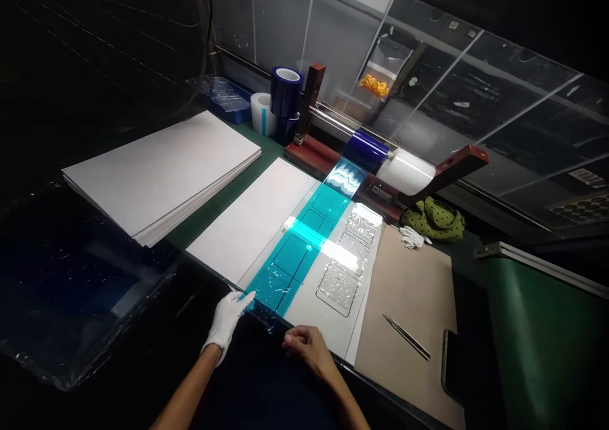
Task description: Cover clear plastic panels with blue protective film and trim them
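Note:
A strip of blue protective film [285, 271] runs from a blue roll [365, 151] on a wooden-ended dispenser down over a pale sheet to the table's front edge. My left hand [227, 322], in a white glove, is closed at the film's lower left corner, its thumb lying along the film. My bare right hand [311, 352] is just off the table edge, by the film's lower right end. Its fingers are curled and pressed together; whatever is between them cannot be made out. Beside the strip, clear textured panels [339, 284] with dark outlines lie in a row.
A thick stack of white sheets [162, 170] stands to the left. On the right, tweezers [406, 337] and a phone [450, 363] lie on brown board [404, 284]. Tape rolls [287, 91], a white roll [406, 171], a green dotted pouch [434, 219] and a crumpled glove [413, 237] sit behind.

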{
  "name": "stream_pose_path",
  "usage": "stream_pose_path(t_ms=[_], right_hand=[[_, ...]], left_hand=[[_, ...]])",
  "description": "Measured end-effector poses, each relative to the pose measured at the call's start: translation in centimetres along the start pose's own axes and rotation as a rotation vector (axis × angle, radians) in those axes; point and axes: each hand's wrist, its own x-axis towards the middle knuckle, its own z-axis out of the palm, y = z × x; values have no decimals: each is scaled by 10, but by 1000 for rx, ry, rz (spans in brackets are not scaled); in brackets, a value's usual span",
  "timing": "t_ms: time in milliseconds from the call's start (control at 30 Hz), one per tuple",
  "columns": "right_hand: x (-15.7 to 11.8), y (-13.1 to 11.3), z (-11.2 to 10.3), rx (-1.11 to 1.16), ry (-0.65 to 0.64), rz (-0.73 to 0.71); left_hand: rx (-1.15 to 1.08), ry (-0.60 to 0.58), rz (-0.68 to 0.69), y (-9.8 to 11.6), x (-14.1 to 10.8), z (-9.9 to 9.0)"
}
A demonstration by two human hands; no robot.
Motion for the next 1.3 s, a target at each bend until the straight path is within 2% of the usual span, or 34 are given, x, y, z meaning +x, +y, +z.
stream_pose_path(t_ms=[67,100,167,233,267,333,400,467,600,700,833,933,1033,1133,1300], right_hand=[[-16,4,-40,-159,125,-114],[-24,7,-66,-251,240,-173],[-39,16,-122,-464,555,-195],[-51,29,-176,-742,853,-105],[-56,35,-198,-871,911,-55],[-61,48,-231,-1010,935,17],[-62,59,-247,-1035,905,29],[-60,67,-252,-1029,884,-2],[-58,71,-248,-1010,852,-98],[-52,55,-239,-977,835,-205],[-34,5,-215,-1024,777,-340],[-13,-37,-196,-1158,735,-360],[9,-68,-186,-1277,644,-401],[30,-84,-184,-1358,519,-433],[53,-94,-187,-1441,355,-438]], left_hand=[[29,0,-24,-3,-5,-7],[49,2,-39,-4,-8,-10],[103,39,-74,-7,-14,-18],[216,140,-76,-6,-19,-22],[284,199,-51,-4,-21,-21],[397,277,57,3,-25,-14],[435,252,219,15,-29,3],[510,150,400,30,-32,28],[926,-91,703,58,-35,92],[1092,-173,788,70,-29,138],[1284,-179,797,74,-13,182],[1378,-162,792,71,1,200],[1436,-139,768,68,10,209],[1467,-122,737,67,13,211],[1479,-121,717,69,12,212]])
